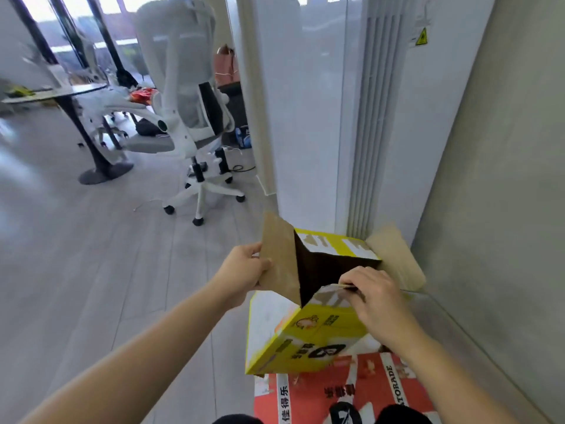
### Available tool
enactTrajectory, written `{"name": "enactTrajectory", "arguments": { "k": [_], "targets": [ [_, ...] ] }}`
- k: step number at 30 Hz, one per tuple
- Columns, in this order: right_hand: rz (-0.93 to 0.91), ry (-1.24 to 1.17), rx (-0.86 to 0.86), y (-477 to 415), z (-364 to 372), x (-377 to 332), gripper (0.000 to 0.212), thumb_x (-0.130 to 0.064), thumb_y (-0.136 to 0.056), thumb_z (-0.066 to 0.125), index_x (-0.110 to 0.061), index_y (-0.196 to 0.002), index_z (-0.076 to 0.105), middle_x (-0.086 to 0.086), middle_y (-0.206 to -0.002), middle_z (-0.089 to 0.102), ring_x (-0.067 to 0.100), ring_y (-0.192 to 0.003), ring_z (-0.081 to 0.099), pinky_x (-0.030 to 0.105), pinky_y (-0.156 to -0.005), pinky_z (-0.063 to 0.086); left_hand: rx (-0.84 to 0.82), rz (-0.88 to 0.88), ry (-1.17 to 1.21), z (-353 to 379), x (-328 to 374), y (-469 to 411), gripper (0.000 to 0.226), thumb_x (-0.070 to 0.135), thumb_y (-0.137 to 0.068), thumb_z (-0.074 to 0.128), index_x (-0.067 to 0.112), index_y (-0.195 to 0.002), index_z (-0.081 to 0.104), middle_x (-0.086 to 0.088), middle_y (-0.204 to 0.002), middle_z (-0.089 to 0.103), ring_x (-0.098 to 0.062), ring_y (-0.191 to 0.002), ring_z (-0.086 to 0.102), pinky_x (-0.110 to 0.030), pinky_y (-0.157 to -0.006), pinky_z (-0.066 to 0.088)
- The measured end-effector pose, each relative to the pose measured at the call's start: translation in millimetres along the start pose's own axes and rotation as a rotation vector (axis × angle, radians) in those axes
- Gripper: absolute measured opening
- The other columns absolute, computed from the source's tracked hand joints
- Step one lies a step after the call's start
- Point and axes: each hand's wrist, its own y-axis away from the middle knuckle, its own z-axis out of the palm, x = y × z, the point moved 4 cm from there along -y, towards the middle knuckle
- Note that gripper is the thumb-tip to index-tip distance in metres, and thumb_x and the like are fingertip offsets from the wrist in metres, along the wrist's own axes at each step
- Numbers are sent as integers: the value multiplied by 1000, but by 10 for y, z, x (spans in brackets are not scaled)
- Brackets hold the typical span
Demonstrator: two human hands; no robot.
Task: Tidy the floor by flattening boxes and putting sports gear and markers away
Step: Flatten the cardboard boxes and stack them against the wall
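- Boxes number two: one yellow box (305,332) stands open on the floor (122,270) beside the grey wall (504,179), and one red box (351,393) lies flat, partly under it.
- Yellow box shows four flaps.
- Left hand (244,267) grasps the left brown flap (279,255), fingers curled round its edge.
- Right hand (376,298) pinches the near flap (331,296).
- One white office chair (183,87) and one table (76,90) stand well apart, behind.

The yellow box (321,330) is dark inside; the red carton (305,403), perhaps flattened, is cut by the bottom edge.
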Motion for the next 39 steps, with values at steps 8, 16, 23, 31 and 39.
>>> {"name": "enactTrajectory", "arguments": {
  "k": [8, 16, 23, 31, 39],
  "targets": [
    [208, 103, -66, 405, 532, 707, 23, -20, -80, 75, -31, -76, 55, -21, -72, 49, -3, -71, 45, 21, -64, 35, -97, 16, 6, 274, -563, -378, 37, 2, -96, 49, 24, -120, 66, -14, -97, 76, -28, -88, 73, -41, -81, 60],
    [753, 287, -204, 1414, 953, 1483, 15, -16, -87, 60, -27, -98, 65, -4, -90, 63, 22, -88, 63, 30, -64, 42, -370, -226, -274, 1153, -1674, -711, 70, 67, -92, 43, 34, -153, 30, 1, -148, 48, -24, -127, 51, -44, -107, 45],
    [698, 384, 30, 1432, 809, 1351, 24, -19, -87, 66, -17, -111, 65, -1, -98, 58, 22, -87, 58, 31, -64, 44, -342, -30, -711, 1000, -1898, -890, 54, 45, -106, 29, 18, -154, 33, -2, -159, 34, -23, -145, 31, -31, -116, 23],
    [270, 366, -383, 930, 1868, 767, 42, -27, -81, 73, -29, -121, 61, 3, -139, 51, 28, -124, 52, 44, -93, 47, -119, -58, -1102, 61, -2626, -1043, 51, 38, -105, 31, 26, -154, 28, -8, -161, 24, -30, -146, 21, -44, -116, 28],
    [291, 399, -783, 1081, 2465, 987, 90, 9, -88, 44, -45, -150, 10, -15, -157, -11, 15, -148, -7, 45, -120, 7, 115, -426, -637, -565, -3386, -976, 59, 48, -100, 40, 9, -144, 37, -23, -136, 50, -41, -123, 50, -45, -102, 42]
  ]
}}
